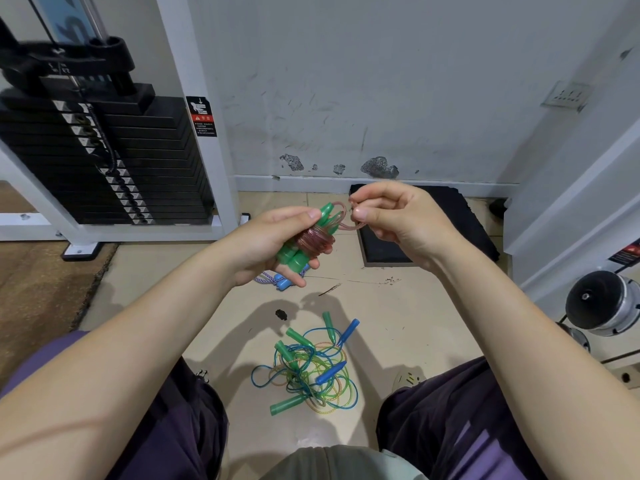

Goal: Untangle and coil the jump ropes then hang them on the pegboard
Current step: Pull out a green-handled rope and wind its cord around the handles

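Coiling step: left hand [273, 242] grips the wound pink rope [313, 239]; right hand [391, 216] pinches its loose end, next tucking it.

Both forearms are stretched forward and raised before the chest. The left hand [273, 244] is turned palm-up, its fingers curled in a grip. The right hand [394, 216] is held just beside it, thumb and forefinger pinched together.
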{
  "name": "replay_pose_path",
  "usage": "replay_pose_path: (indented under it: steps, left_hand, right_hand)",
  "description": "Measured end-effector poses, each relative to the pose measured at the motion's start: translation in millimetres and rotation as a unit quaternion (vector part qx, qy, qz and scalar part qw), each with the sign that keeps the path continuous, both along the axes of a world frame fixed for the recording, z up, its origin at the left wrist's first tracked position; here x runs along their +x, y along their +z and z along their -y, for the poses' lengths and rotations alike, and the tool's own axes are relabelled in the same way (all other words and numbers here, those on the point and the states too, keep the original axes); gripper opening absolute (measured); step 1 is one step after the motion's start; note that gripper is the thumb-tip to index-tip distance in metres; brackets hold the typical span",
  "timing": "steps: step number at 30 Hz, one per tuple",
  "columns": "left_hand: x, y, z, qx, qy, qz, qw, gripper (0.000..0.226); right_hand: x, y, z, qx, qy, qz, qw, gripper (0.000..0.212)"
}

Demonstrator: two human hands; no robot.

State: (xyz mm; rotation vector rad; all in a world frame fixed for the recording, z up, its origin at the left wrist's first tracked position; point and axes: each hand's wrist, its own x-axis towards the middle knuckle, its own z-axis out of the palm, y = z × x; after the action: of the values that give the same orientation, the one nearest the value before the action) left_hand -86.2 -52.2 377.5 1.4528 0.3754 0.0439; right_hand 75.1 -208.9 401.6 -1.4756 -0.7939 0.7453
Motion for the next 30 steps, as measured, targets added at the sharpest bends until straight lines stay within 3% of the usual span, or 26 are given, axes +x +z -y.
replay_pose_path:
  steps: [12, 26, 30]
  left_hand:
    - [-1, 0, 1, 0.007, -0.037, 0.002, 0.999, 0.026]
    - [-2, 0, 5, 0.035, -0.063, 0.006, 0.997, 0.024]
    - [-2, 0, 3, 0.028, -0.061, 0.017, 0.998, 0.025]
  right_hand:
    - [-1, -2, 1, -0.003, 0.065, 0.04, 0.997, 0.016]
    - [-9, 0, -1, 0.004, 0.093, -0.036, 0.995, 0.007]
    - [-6, -1, 0, -0.024, 0.078, -0.063, 0.995, 0.02]
